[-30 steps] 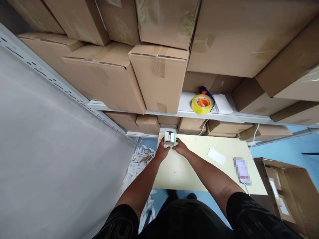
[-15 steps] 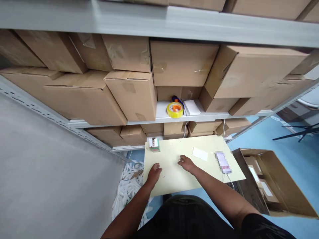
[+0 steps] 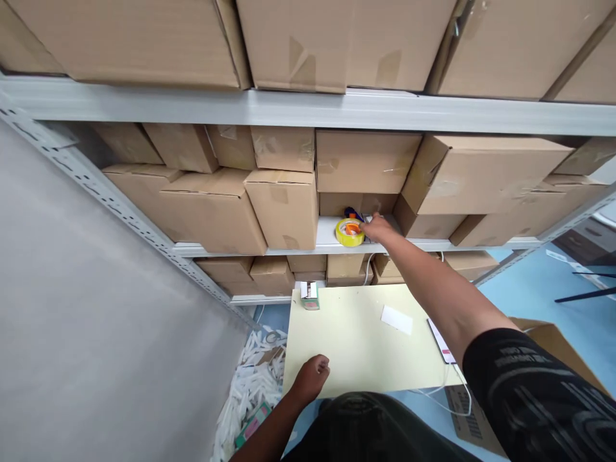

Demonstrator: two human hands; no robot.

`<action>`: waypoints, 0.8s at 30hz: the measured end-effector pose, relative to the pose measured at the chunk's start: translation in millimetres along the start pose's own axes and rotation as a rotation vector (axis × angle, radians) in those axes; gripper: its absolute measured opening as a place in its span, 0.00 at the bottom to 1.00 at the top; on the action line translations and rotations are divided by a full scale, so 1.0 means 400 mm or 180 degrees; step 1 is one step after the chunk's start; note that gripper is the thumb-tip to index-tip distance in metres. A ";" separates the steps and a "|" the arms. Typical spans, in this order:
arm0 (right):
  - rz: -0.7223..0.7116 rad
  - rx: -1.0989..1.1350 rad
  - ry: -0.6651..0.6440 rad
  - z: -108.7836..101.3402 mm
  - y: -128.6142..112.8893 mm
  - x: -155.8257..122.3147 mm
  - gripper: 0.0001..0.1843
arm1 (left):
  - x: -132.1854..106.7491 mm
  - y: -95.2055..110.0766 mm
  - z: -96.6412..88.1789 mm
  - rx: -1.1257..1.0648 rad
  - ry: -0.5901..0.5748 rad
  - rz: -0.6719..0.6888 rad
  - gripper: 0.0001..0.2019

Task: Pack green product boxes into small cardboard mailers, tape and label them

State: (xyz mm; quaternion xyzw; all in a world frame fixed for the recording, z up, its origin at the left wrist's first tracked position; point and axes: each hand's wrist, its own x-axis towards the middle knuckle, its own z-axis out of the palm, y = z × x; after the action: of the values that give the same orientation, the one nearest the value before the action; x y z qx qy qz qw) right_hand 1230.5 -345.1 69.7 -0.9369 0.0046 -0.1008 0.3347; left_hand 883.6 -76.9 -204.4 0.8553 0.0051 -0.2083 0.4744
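Note:
My right hand reaches up to the middle shelf, over a white stack that it mostly covers. Its visible fingers are apart, and the fingertips are close to a roll of clear yellow tape with an orange part in its centre. I cannot tell whether they touch the roll or the stack. A dark blue and orange object sits just behind the tape. My left hand is curled closed at the near left edge of the pale yellow table, with nothing visible in it.
On the table are a small green box with white flaps, a white card and a phone with a cable. Cardboard boxes fill the shelves. White scraps lie on the floor left; an open carton stands right.
My right hand has gone from above the table up to the shelf by the tape. My left hand has drawn nearer my body and its fingers have curled. The view has shifted.

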 end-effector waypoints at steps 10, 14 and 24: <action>0.0677 -0.0604 -0.0711 0.036 -0.071 0.021 0.16 | -0.031 -0.039 -0.074 0.0080 0.0210 -0.0163 0.08; 0.0598 -0.0699 -0.0464 -0.043 -0.044 -0.107 0.18 | -0.002 -0.019 -0.092 0.0131 0.0131 -0.0016 0.09; 0.1354 -0.1344 -0.1365 0.026 0.379 -0.696 0.14 | 0.071 0.045 -0.101 0.0087 -0.0026 0.0163 0.08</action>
State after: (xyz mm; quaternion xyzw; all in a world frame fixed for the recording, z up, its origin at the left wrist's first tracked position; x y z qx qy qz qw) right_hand 968.6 -435.0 -85.4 -0.9633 0.1498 0.1728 0.1408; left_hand 927.4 -59.3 -181.6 0.8607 -0.0216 -0.1996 0.4678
